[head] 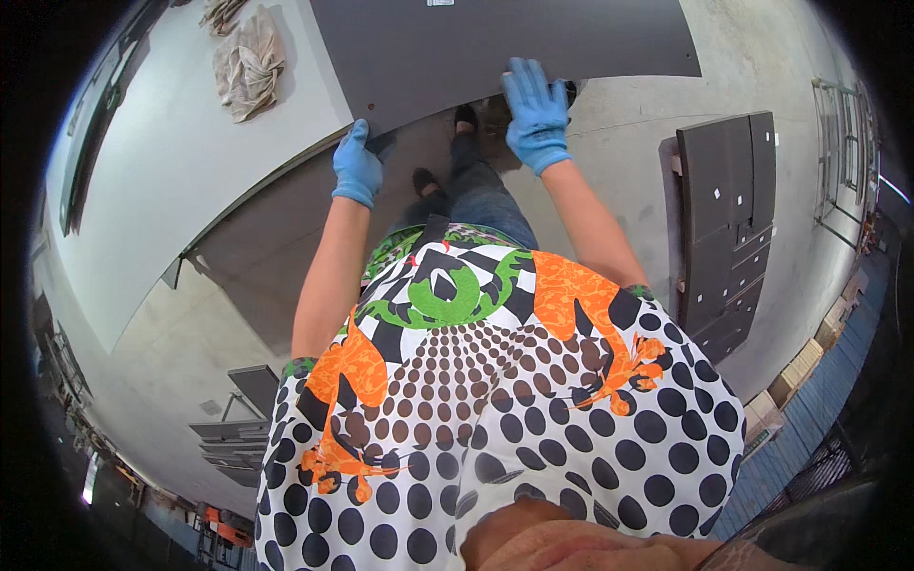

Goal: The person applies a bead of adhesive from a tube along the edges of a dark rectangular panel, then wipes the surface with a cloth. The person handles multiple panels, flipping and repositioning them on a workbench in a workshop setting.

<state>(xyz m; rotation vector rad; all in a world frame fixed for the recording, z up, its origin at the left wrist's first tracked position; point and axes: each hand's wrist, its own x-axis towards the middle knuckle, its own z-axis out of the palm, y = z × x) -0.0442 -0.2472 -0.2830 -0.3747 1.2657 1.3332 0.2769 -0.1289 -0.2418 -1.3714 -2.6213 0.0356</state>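
Observation:
A large dark grey panel [500, 43] with a small white label and drilled holes near its edge lies partly on a white-topped table [164, 143] and extends past it to the right. My left hand [357, 164], in a blue glove, grips the panel's near left corner. Its thumb is at the edge; the other fingers are mostly hidden. Also in a blue glove, my right hand [537, 118] lies flat with fingers extended over the panel's near edge. Crumpled beige cloth [250, 68] rests on the tabletop to the left.
A stack of dark panels [721, 228] with white labels stands on the concrete floor [614, 143] at right. More grey boards [232, 439] are at lower left. A metal rack [839, 157] is at far right. Dark strips [100, 135] lie along the table's left side.

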